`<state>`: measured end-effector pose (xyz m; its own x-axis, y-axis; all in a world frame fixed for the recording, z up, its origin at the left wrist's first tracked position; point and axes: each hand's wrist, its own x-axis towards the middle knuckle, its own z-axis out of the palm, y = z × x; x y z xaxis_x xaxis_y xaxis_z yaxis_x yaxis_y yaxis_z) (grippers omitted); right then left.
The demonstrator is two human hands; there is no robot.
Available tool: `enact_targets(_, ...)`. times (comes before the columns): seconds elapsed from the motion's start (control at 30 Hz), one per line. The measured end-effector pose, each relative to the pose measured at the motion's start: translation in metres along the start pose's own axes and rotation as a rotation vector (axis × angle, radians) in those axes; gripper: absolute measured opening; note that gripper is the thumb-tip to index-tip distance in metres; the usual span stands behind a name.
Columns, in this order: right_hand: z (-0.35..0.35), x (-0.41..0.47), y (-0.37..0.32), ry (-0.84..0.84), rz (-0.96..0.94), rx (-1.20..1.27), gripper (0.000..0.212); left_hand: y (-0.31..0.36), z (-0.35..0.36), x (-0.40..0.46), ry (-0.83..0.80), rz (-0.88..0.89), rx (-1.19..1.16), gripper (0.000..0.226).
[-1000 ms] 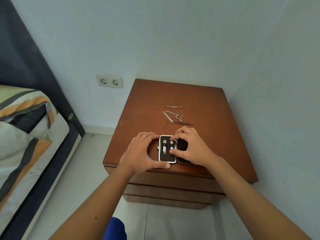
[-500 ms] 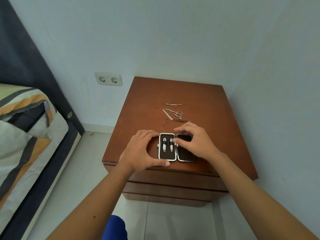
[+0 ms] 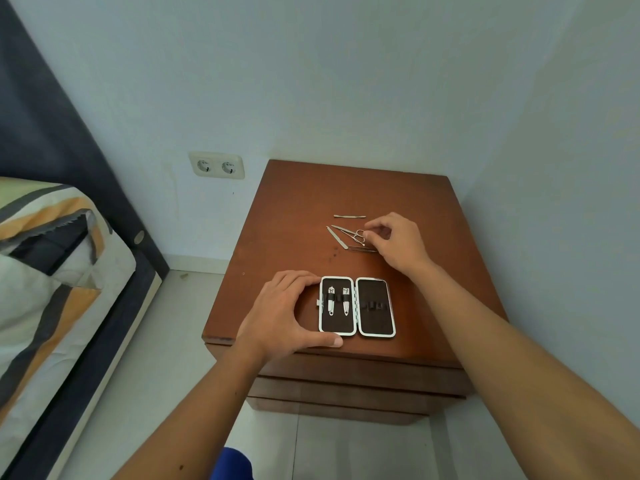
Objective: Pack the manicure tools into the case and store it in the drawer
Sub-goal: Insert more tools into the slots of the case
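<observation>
On the nightstand (image 3: pixel 287 209): open case (image 3: pixel 356 306) lengthwise toward wall, left hand (image 3: pixel 280 313) cupping it, right hand (image 3: pixel 398 244) pinching scissors (image 3: pixel 349 233).

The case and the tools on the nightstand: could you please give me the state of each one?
Case: open flat, left hand steadying it.
Two clippers: strapped in left half.
Right half: straps empty.
Scissors: loose on the nightstand, right hand fingers at the handles.
Other loose tools: unpacked.
Drawers: shut.

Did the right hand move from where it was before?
Yes. The right hand left the case and went toward the wall, reaching the scissors on the nightstand.
</observation>
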<state>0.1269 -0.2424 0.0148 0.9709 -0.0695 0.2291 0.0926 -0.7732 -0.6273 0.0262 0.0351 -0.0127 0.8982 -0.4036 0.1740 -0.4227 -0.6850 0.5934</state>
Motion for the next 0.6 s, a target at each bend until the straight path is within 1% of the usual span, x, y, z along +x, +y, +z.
enact_targets(0.13,0.007,0.014,0.002,-0.110,0.009,-0.051,0.029,0.000,0.000,0.001,-0.009,-0.003,0.003,0.109)
enact_targets(0.2,0.009,0.017,0.005,-0.132,0.014,-0.081,0.030,0.000,0.000,0.001,-0.008,0.000,0.002,0.109)
enact_targets(0.43,0.007,0.023,0.002,-0.158,0.055,-0.094,0.019,0.000,0.000,0.000,-0.014,-0.002,0.000,0.110)
enact_targets(0.5,0.005,0.024,0.003,-0.150,0.114,-0.044,0.020,0.001,0.000,0.000,-0.019,-0.006,-0.001,0.110)
enact_targets(0.6,0.001,0.021,0.004,-0.096,0.173,0.045,0.020,0.000,-0.001,0.000,-0.012,0.001,0.000,0.109)
